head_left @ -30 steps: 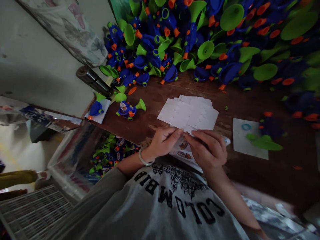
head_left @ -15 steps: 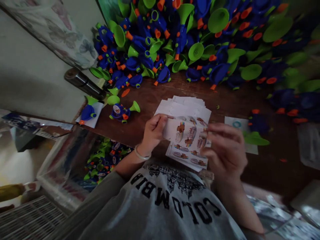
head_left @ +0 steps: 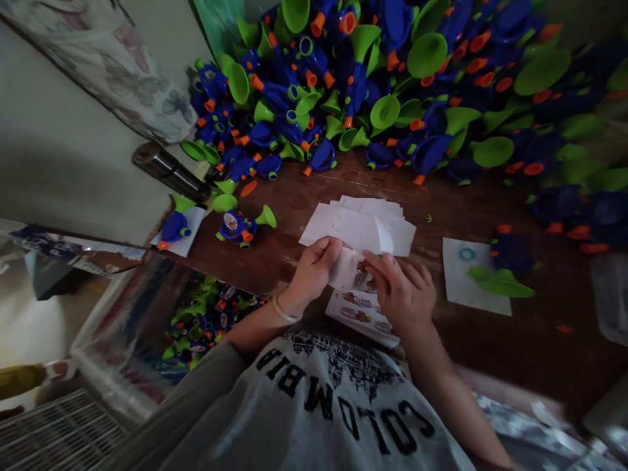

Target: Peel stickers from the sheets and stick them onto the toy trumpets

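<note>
A sheet of stickers (head_left: 346, 269) with brown and rainbow prints is between my two hands. My left hand (head_left: 310, 269) pinches its left side, thumb on top. My right hand (head_left: 408, 291) is closed over the sheet's right part, fingers bent against it and covering some prints. A pale, curled white flap (head_left: 385, 235) rises just beyond the right fingers; I cannot tell whether it belongs to the held sheet. Directly below lies a stack of sticker sheets (head_left: 356, 311), near my shirt. Blank white sheets (head_left: 338, 222) lie spread just past my hands.
Blue, green and orange trumpet-shaped toys (head_left: 385, 111) are heaped along the back. One toy with a sticker (head_left: 238, 226) stands left, near a dark flask (head_left: 169, 170). A box of toys (head_left: 209, 320) sits lower left. At right, a paper (head_left: 454, 281) carries a teal ring (head_left: 467, 254).
My right hand has moved left and inward onto the sticker sheet. The sheet now shows fewer prints, and a white flap stands up beyond the fingers. My left hand keeps its hold.
</note>
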Demonstrator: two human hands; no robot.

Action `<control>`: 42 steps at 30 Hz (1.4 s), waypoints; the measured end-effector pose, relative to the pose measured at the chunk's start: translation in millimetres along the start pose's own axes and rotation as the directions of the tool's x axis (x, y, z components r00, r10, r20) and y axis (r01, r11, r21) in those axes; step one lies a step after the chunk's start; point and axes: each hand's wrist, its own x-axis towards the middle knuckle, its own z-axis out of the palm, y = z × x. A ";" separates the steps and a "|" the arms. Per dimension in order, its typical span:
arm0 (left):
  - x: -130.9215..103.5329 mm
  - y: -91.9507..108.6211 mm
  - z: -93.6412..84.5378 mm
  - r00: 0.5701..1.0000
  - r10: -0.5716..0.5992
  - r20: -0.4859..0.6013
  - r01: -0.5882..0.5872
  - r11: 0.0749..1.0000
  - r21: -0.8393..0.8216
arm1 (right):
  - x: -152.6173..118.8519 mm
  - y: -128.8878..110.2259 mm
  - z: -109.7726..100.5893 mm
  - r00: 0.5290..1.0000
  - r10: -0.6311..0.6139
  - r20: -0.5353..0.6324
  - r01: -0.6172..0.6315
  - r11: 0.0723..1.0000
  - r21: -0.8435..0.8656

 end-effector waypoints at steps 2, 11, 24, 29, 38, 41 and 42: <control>3.1 -3.1 5.8 0.998 -0.057 0.021 0.059 0.993 -0.104 | -4.5 6.9 3.1 1.000 -0.008 -0.021 0.007 0.999 -0.037; 87.7 -29.5 22.3 0.871 0.059 0.487 -0.189 0.957 0.221 | -29.4 -13.0 -8.5 0.999 0.047 -0.001 -0.045 0.976 0.211; 185.7 80.6 -184.7 0.963 0.024 -0.270 0.270 0.024 0.963 | -41.6 -8.4 -17.6 0.943 0.299 0.145 -0.331 0.813 0.479; 185.2 86.6 -229.8 0.958 -0.016 -0.286 0.285 -0.049 0.957 | -33.0 -2.2 -11.8 0.961 0.271 0.054 -0.259 0.818 0.513; 80.6 117.5 -162.5 0.942 -0.044 0.333 -0.324 0.151 0.934 | 15.6 -10.6 -4.1 0.874 0.472 -0.117 -0.255 0.649 0.717; 32.7 93.4 -100.3 0.738 -0.056 0.673 -0.543 0.544 0.640 | 35.9 -22.3 3.3 0.903 0.405 -0.144 -0.164 0.634 0.756; 21.8 84.2 -82.9 0.672 -0.046 0.739 -0.543 0.648 0.534 | 40.0 -25.0 5.3 0.905 0.406 -0.131 -0.171 0.627 0.760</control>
